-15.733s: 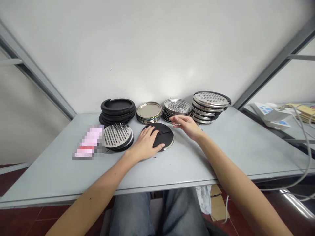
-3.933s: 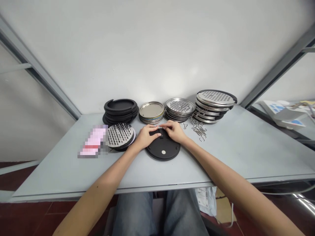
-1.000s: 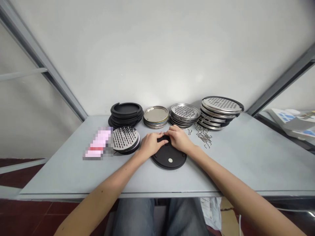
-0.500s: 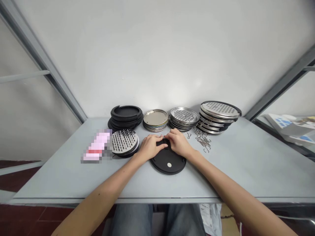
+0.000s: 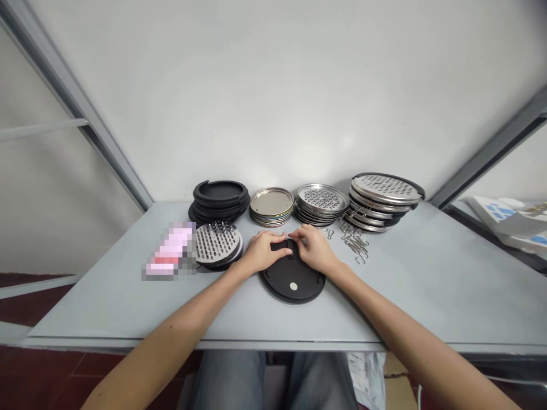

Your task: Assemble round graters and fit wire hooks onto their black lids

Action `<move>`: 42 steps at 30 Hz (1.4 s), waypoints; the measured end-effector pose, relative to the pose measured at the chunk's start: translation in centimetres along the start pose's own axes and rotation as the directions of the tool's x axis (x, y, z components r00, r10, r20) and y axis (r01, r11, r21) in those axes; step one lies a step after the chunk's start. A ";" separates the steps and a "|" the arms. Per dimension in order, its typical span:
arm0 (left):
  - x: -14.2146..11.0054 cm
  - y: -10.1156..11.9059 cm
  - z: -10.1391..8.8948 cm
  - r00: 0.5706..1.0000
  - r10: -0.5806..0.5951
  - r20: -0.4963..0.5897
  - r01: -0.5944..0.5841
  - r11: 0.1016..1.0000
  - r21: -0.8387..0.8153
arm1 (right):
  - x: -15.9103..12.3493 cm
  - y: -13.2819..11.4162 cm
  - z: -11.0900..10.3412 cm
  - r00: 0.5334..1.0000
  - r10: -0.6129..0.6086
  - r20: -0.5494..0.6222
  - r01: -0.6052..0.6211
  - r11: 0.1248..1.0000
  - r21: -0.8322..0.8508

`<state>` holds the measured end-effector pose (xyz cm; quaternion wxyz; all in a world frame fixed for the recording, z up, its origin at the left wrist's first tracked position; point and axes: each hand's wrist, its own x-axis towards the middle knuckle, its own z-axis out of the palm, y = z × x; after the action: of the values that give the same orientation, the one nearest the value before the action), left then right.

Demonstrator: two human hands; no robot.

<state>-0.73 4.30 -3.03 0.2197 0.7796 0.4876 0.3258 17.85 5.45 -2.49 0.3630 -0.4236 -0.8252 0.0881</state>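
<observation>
Closest to me, my jeans [image 5: 231, 381] show below the front edge of the grey table [image 5: 427, 302]. My left hand [image 5: 265, 252] and right hand [image 5: 314, 249] rest on a black round disc [image 5: 277, 283] at lower centre, its pale dot [image 5: 293, 286] uncovered. Both hands curve inward, fingertips [image 5: 294, 234] pressed close together at the disc's upper part; any thin piece pinched there is too small to tell. Just right of my right hand lie loose wire hooks [image 5: 354, 242]. Left of the disc sit a stack of spiked steel graters [image 5: 217, 244], then a pixelated pink item [image 5: 168, 250]. Along the back, left to right: black rubber rings [image 5: 220, 192], plain steel discs [image 5: 272, 201], perforated steel discs [image 5: 321, 197], and a taller grater stack [image 5: 387, 186], before a white wall [image 5: 273, 97].
</observation>
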 end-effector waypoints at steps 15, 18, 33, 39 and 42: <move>-0.9 1.7 -0.3 0.996 -0.060 -0.066 0.055 0.995 -0.084 | 0.4 0.6 -0.9 0.996 -0.021 0.082 0.004 0.979 0.204; -1.0 2.0 -0.5 0.996 -0.075 -0.057 0.074 0.997 -0.022 | 0.5 0.2 -1.1 0.994 -0.029 0.107 0.008 0.982 0.188; -1.4 2.5 -0.7 0.996 -0.045 -0.078 0.053 0.993 0.106 | 0.4 0.4 -1.7 0.989 -0.089 0.115 0.067 0.980 0.189; -1.6 2.9 -0.7 0.994 -0.063 -0.090 0.071 0.994 0.082 | 0.1 0.5 -1.6 0.982 -0.137 0.126 0.132 0.990 0.051; -1.6 2.9 -0.7 0.993 -0.078 -0.090 0.086 0.993 0.083 | 0.0 0.6 -1.3 0.991 -0.103 0.088 0.099 0.994 0.054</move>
<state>0.05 1.62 -1.13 0.1778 0.7529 0.5419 0.3285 19.10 5.60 -1.76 0.3394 -0.3676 -0.8589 0.1093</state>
